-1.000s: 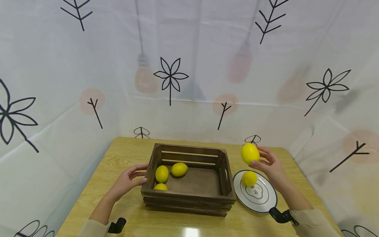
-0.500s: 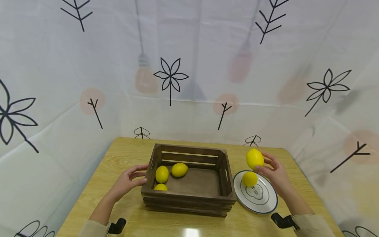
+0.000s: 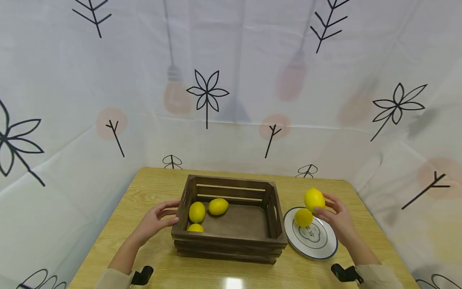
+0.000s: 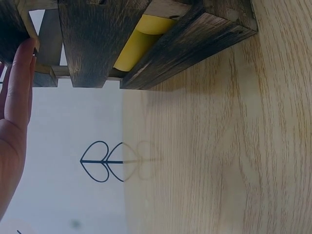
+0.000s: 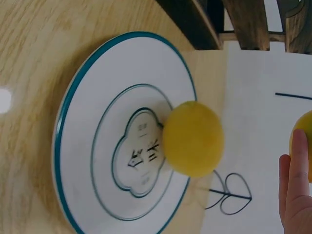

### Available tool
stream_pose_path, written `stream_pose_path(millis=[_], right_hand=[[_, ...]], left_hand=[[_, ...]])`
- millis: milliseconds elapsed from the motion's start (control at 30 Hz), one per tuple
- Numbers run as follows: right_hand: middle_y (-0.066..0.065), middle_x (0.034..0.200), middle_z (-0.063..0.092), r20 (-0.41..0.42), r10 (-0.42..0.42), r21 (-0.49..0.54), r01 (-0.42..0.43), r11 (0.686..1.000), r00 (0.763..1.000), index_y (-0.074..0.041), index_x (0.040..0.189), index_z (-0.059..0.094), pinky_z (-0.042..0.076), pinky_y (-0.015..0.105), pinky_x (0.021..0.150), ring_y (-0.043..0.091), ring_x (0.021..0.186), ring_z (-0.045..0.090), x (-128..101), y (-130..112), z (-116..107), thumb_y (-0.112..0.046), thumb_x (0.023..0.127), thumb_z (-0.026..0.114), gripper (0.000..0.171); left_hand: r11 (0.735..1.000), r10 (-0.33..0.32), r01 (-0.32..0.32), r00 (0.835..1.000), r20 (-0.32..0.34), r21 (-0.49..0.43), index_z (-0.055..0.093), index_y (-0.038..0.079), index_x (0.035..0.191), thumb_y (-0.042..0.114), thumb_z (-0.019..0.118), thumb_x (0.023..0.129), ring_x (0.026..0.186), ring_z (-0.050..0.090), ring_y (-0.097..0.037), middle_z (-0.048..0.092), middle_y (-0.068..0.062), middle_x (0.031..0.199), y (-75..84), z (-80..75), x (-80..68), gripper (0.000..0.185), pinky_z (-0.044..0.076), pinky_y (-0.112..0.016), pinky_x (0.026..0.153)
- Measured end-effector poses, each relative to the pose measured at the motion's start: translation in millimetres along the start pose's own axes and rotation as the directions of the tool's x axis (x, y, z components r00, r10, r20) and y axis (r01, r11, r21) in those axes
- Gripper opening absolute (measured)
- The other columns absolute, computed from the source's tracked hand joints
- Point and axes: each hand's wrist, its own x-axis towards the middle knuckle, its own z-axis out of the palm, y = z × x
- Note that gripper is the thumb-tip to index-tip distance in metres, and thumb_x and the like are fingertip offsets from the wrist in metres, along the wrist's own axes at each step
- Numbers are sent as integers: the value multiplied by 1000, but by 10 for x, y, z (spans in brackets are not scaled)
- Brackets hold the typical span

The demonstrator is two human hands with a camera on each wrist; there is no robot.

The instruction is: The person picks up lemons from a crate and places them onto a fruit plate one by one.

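Fingers (image 3: pixel 326 199) of the right hand (image 3: pixel 337 218) curl round a lemon (image 3: pixel 314 199) and hold it in the air, just above the far edge of a plate (image 3: pixel 322 247). Below those fingers a second lemon (image 3: pixel 303 217) lies on the plate, close under the held one. The held lemon is bright yellow, smooth and egg-shaped, its pointed end turned away from the palm.

From the right wrist only a sliver of the held lemon (image 5: pixel 306 146) shows at the picture's edge behind one finger (image 5: pixel 295 190), while the lemon on the plate (image 5: pixel 193 139) fills the middle and covers part of the small drawing at the plate's centre; the plate (image 5: pixel 83 146) is white with a blue-green rim and inner rings.

To the left of the plate stands a dark wooden crate (image 3: pixel 231 241) on the table (image 3: pixel 151 188). The left hand (image 3: pixel 153 220) rests against its left end, fingers relaxed and lightly bent, gripping nothing. Three more lemons (image 3: pixel 197 212) lie inside, gathered in the corner nearest that hand. The left wrist view adds what the head view cannot: a fingertip (image 4: pixel 24 73) touching the crate's slat (image 4: pixel 92 44), and yellow (image 4: pixel 141 41) showing through a gap between the slats.

A pale cloth with black leaf drawings (image 3: pixel 207 92) hangs all round the table.
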Motion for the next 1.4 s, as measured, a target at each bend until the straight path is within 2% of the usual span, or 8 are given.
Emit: stream_pose_path(millis=[167, 500, 767, 833, 933, 1067, 1267, 1400], right_hand=[[20, 120, 34, -15, 31, -55, -32, 998, 999, 2, 137, 29, 53, 25, 74, 5, 83, 61, -1, 92, -60, -4, 90, 62, 58], [29, 130, 26, -53, 100, -83, -104, 991, 994, 6, 138, 21, 53, 26, 75, 3, 81, 60, -8, 276, -155, -6, 90, 62, 65], [26, 122, 31, -62, 163, -87, -168, 982, 985, 4, 139, 24, 53, 30, 75, 7, 82, 60, 44, 512, -286, -13, 86, 69, 72], [24, 118, 35, -86, 192, -56, -197, 979, 978, 3, 138, 26, 53, 32, 74, 9, 81, 61, 54, 580, -313, -11, 83, 71, 72], [27, 123, 34, -95, 229, -76, -236, 969, 969, 5, 141, 21, 53, 32, 76, 7, 81, 60, 46, 604, -317, -13, 84, 71, 78], [34, 133, 23, -85, 258, -142, -268, 953, 962, 8, 143, 13, 52, 33, 79, 7, 83, 58, 28, 569, -286, -14, 87, 68, 81], [38, 135, 18, -90, 310, -202, -322, 925, 946, 9, 142, 16, 53, 34, 78, 15, 87, 57, 52, 623, -289, -8, 87, 66, 77], [39, 135, 18, -95, 322, -203, -335, 920, 942, 10, 141, 16, 53, 35, 78, 16, 88, 56, 61, 677, -296, -7, 85, 67, 78]], left_hand=[[1000, -5, 5, 1000, -4, 0, 48, 9, 135, 17, 67, 88, 119, 46, -35, 43, -15, 136, 1, -1, 0, 51, 49, -32, 84], [1000, -7, 7, 1000, -8, -3, 48, 9, 135, 18, 67, 87, 119, 46, -35, 42, -14, 138, 4, -4, -2, 52, 50, -33, 84], [1000, -6, 6, 1000, -7, -15, 47, 9, 135, 17, 66, 88, 119, 47, -34, 43, -14, 137, -7, 0, 4, 52, 50, -33, 84], [1000, -10, 10, 1000, -8, -12, 47, 8, 135, 17, 66, 88, 118, 47, -33, 43, -14, 137, -11, 1, -1, 52, 50, -33, 84], [1000, -15, 14, 1000, -10, -6, 47, 8, 135, 17, 66, 88, 118, 48, -31, 43, -14, 137, -12, 2, -8, 52, 49, -32, 85], [1000, -13, 13, 1000, -17, -3, 47, 9, 135, 18, 67, 88, 117, 49, -29, 43, -13, 137, -1, 6, -11, 52, 49, -33, 85], [1000, -10, 9, 1000, -14, -9, 47, 9, 136, 18, 67, 87, 118, 48, -29, 43, -14, 137, 6, 13, -14, 53, 49, -33, 84], [1000, -3, 3, 1000, -6, -17, 46, 8, 136, 18, 67, 88, 119, 47, -32, 42, -14, 138, 1, 16, -11, 53, 49, -33, 84]])
